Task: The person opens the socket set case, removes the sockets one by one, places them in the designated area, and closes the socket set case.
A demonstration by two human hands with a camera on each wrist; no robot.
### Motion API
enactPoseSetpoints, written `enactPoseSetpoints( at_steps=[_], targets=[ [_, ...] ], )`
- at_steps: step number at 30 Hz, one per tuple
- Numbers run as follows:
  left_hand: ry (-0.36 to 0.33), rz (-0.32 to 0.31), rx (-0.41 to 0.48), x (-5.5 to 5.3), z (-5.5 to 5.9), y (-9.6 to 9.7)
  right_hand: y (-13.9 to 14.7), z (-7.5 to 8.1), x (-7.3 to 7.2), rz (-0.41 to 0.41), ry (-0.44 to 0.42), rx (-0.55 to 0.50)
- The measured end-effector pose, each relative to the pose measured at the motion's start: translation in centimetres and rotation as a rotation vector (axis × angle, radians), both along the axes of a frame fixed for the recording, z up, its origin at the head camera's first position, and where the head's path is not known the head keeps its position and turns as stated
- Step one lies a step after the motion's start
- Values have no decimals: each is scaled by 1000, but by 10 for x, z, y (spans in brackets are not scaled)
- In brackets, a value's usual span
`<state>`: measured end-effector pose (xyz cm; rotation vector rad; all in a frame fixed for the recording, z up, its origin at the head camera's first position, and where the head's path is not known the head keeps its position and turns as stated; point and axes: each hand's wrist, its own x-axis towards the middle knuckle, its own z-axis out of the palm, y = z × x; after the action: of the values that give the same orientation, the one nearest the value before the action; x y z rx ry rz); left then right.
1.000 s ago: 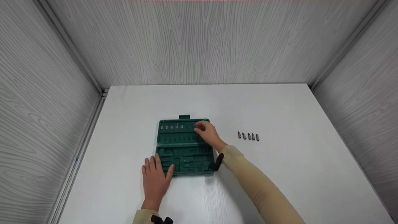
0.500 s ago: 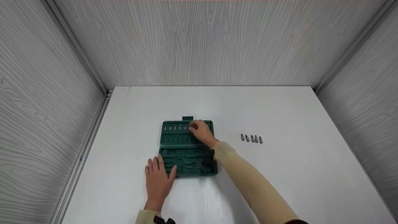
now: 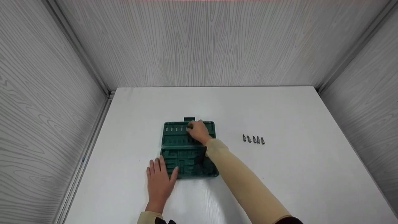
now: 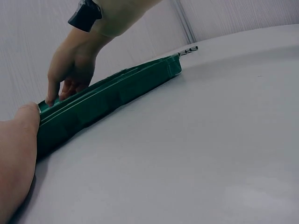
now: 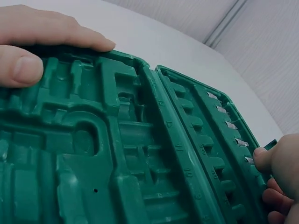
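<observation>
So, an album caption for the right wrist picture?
Right hand beside a row of silvery bits in an open green case, left hand on its edge.

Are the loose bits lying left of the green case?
No, the five loose bits lie on the white table to the right of the green case.

Looks forward and down from the head, high and well back over the whole green case (image 3: 183, 158). From the left wrist, looks low and close along the case's near wall toward far right. From the right wrist, looks close over the case toward far left, sharing left hand (image 3: 160, 183) and right hand (image 3: 199, 131) with both other views.
</observation>
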<state>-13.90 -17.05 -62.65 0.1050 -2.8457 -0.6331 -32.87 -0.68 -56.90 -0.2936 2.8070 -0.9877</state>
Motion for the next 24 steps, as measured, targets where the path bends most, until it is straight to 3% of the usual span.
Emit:
enactPoseSetpoints(
  at_steps=[8,15,24],
  targets=[
    [-14,7,15,-1,-4,2,2,-6,0,3,30,75],
    [-34,-1,19,-2,-4,-1,-1,0,0,30,-37,125],
    [-37,-7,14,-2,-2,-1,-4,2,-4,-28,-82,48]
  ],
)
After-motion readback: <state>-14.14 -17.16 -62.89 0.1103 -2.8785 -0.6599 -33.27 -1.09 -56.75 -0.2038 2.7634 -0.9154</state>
